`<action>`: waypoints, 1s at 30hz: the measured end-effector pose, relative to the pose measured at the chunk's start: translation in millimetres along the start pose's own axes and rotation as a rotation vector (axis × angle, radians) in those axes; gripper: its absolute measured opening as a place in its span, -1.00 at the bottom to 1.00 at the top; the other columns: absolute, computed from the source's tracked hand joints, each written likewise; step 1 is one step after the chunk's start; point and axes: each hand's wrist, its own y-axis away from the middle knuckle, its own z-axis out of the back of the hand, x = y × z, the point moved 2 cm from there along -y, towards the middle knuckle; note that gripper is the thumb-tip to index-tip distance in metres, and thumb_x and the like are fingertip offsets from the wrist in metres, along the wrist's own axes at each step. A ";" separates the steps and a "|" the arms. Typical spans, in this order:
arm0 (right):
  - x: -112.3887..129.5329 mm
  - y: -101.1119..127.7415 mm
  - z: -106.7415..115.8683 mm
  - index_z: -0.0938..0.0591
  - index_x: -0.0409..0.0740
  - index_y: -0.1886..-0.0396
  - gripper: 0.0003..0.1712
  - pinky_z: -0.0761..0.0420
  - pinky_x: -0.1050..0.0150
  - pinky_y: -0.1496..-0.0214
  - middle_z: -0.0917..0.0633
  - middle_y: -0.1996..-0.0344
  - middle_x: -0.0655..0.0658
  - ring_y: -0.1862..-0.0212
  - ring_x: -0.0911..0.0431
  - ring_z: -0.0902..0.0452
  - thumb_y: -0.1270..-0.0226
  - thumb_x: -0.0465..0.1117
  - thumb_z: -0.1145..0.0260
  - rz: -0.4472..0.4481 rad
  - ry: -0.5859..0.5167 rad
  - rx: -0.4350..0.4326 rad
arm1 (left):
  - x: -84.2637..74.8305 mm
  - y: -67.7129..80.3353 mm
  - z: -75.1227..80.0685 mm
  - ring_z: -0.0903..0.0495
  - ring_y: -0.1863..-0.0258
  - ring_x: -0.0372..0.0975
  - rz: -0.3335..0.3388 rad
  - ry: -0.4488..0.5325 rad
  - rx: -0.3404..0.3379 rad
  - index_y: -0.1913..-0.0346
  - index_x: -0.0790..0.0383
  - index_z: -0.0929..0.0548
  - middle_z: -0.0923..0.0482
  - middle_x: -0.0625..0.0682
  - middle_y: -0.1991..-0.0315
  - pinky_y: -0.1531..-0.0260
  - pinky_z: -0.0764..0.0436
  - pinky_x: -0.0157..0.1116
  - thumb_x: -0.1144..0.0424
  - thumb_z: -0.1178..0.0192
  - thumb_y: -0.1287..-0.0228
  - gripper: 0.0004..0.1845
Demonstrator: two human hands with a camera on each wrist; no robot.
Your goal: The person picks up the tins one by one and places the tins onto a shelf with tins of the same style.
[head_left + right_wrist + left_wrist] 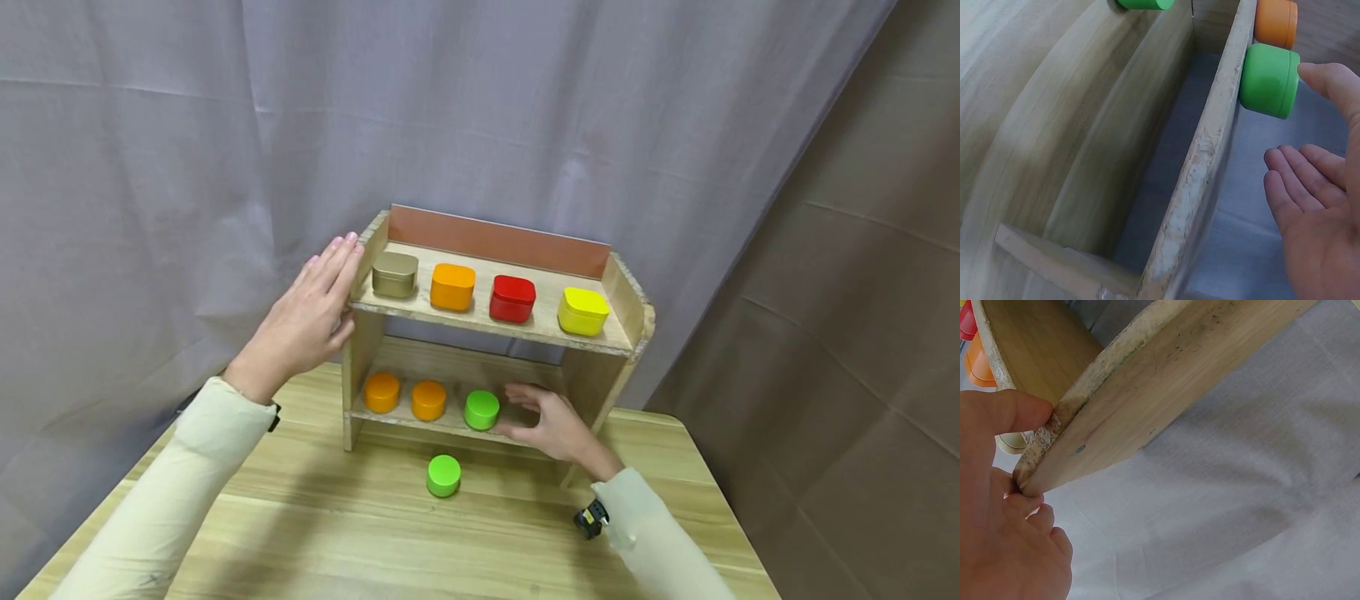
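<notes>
A two-tier wooden shelf (498,237) stands on the table. My left hand (303,312) holds its left side panel (1122,419); in the left wrist view the thumb lies on one side of the front edge, fingertips on the other. On the lower board, a round green container (482,410) sits right of two round orange containers (382,392). Just right of the green one, my right hand (551,421) has thumb and fingers spread with nothing between them. In the right wrist view the thumb tip is right at the green container (1269,81).
Along the upper board stand four squarish boxes: gold (395,275), orange (452,287), red (513,299) and yellow (583,312). Another round green container (443,476) sits on the table (360,533) before the shelf. A grey curtain (480,108) hangs behind.
</notes>
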 end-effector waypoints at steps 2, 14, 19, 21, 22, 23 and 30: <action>0.6 4.5 3.3 -0.54 -0.35 -0.42 -0.17 -0.64 -0.05 -0.42 -0.68 -0.32 -0.30 -0.32 -0.22 -0.66 -0.23 -0.11 -0.61 0.019 0.006 -0.002 | -0.6 -0.5 0.3 0.00 -0.72 0.15 -0.001 0.002 0.000 -0.70 0.37 0.03 0.09 0.26 -0.74 -0.67 -0.12 0.20 0.36 -0.21 -0.28 -0.02; 8.0 30.7 9.4 -0.51 -0.35 -0.44 -0.15 -0.62 -0.11 -0.42 -0.65 -0.34 -0.35 -0.32 -0.24 -0.64 -0.24 -0.08 -0.61 0.060 -0.031 0.029 | -0.7 -0.6 2.2 0.02 -0.72 0.15 -0.001 0.006 0.006 -0.70 0.37 0.06 0.11 0.25 -0.75 -0.69 -0.10 0.18 0.37 -0.20 -0.28 -0.01; 9.9 38.1 1.8 -0.49 -0.37 -0.45 -0.14 -0.64 -0.10 -0.40 -0.64 -0.34 -0.36 -0.31 -0.23 -0.65 -0.27 -0.06 -0.59 0.105 -0.044 0.062 | 0.5 -0.1 2.7 0.01 -0.72 0.16 0.001 0.006 0.001 -0.70 0.37 0.04 0.10 0.26 -0.74 -0.68 -0.11 0.20 0.37 -0.20 -0.27 -0.01; 9.0 40.6 -1.4 -0.50 -0.35 -0.45 -0.14 -0.65 -0.10 -0.38 -0.65 -0.33 -0.34 -0.30 -0.21 -0.67 -0.27 -0.04 -0.59 0.116 -0.031 0.065 | 0.5 0.2 2.8 0.00 -0.71 0.16 0.000 0.010 0.002 -0.70 0.37 0.05 0.10 0.25 -0.74 -0.68 -0.10 0.19 0.37 -0.19 -0.28 -0.02; 8.5 42.0 -2.9 -0.51 -0.35 -0.44 -0.15 -0.66 -0.11 -0.36 -0.66 -0.32 -0.33 -0.29 -0.20 -0.68 -0.27 -0.03 -0.59 0.126 -0.022 0.061 | 0.4 0.3 2.8 0.00 -0.71 0.16 -0.001 0.013 0.002 -0.70 0.37 0.05 0.10 0.25 -0.74 -0.69 -0.10 0.18 0.38 -0.19 -0.28 -0.02; 8.0 43.3 -4.4 -0.51 -0.35 -0.43 -0.15 -0.67 -0.11 -0.36 -0.67 -0.31 -0.32 -0.29 -0.20 -0.68 -0.26 -0.03 -0.59 0.131 -0.020 0.061 | 0.3 0.4 2.7 0.00 -0.71 0.16 -0.002 0.014 0.003 -0.70 0.37 0.05 0.10 0.26 -0.74 -0.69 -0.09 0.18 0.38 -0.19 -0.28 -0.02; 5.3 48.7 -18.2 -0.52 -0.38 -0.40 -0.19 -0.65 -0.07 -0.39 -0.67 -0.30 -0.32 -0.29 -0.20 -0.66 -0.27 -0.08 -0.58 0.161 -0.036 0.095 | -0.5 -0.5 1.3 0.00 -0.71 0.16 -0.003 0.010 0.001 -0.70 0.38 0.04 0.09 0.27 -0.74 -0.66 -0.14 0.22 0.37 -0.20 -0.27 -0.02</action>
